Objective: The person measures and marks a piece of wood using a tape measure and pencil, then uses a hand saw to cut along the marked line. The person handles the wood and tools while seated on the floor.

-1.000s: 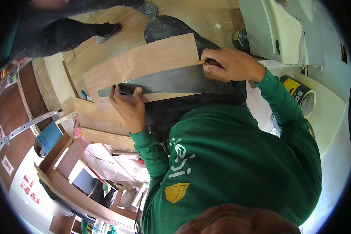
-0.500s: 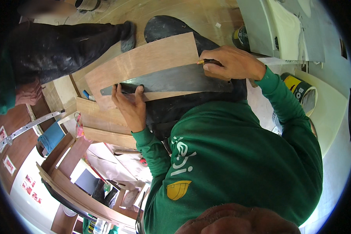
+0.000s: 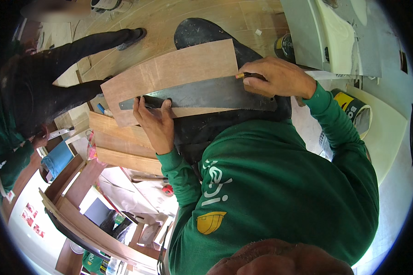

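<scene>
A thin wooden board [image 3: 179,64] lies across my lap, with a long tapered grey metal blade [image 3: 202,94] flat on it, resembling a handsaw blade. My left hand [image 3: 153,126] is closed on a short dark grip [image 3: 153,101] at the blade's narrow left part, thumb on one side and fingers on the other. At the wide right part, my right hand [image 3: 280,80] pinches a dark pencil [image 3: 251,75]. One light-coloured end of it sticks out left, close to the blade's far edge. My palm hides the pencil's other end.
A co-worker's dark-trousered legs [image 3: 73,55] stand at the left. Wooden boards [image 3: 119,146] lie beside my left forearm. A black-and-yellow tub [image 3: 346,103] stands by my right arm, and a dark can [image 3: 284,47] lies farther off. A red tape measure [image 3: 168,189] rests near my left elbow.
The co-worker has shifted left, legs now apart, and the long metal bar at the left is largely out of sight. My hands, the blade and the board have shifted only slightly.
</scene>
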Demonstrator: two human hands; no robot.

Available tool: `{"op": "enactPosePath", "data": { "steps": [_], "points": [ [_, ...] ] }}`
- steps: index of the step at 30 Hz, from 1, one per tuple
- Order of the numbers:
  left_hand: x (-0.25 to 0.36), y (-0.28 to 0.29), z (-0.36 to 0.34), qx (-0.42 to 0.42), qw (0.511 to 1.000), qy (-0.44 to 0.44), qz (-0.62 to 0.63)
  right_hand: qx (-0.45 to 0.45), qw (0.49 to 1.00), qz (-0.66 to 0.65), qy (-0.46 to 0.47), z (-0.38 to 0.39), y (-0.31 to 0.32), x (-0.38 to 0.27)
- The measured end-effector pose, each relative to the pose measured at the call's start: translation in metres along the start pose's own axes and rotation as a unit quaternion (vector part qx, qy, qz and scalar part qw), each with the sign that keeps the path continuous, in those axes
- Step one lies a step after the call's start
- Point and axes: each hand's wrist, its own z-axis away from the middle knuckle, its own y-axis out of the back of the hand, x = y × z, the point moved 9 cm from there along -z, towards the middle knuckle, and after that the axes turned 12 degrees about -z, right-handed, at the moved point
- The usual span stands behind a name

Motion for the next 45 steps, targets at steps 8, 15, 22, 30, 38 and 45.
{"op": "enactPosePath", "data": {
  "steps": [8,15,22,30,38,45],
  "points": [
    [0.002,0.0,0.001,-0.002,1.0,0.002,0.006,0.014,1.0,-0.002,0.025,0.002,0.001,-0.003],
    [0.002,0.0,-0.001,-0.008,1.0,0.002,0.003,0.016,0.999,0.006,0.031,0.002,-0.001,0.001],
    [0.002,-0.001,0.0,-0.001,1.0,-0.009,0.004,0.022,1.0,0.015,0.012,0.002,0.002,0.002],
    [0.003,0.0,0.0,0.0,1.0,-0.012,0.008,0.003,1.0,-0.004,-0.002,-0.002,0.004,0.001],
    [0.001,0.0,0.002,-0.002,1.0,0.02,0.022,-0.009,1.0,-0.002,0.007,-0.004,0.002,-0.002],
    [0.003,0.002,0.003,0.017,1.0,0.01,0.006,0.004,1.0,-0.004,0.03,-0.001,0.003,-0.006]
  ]
}}
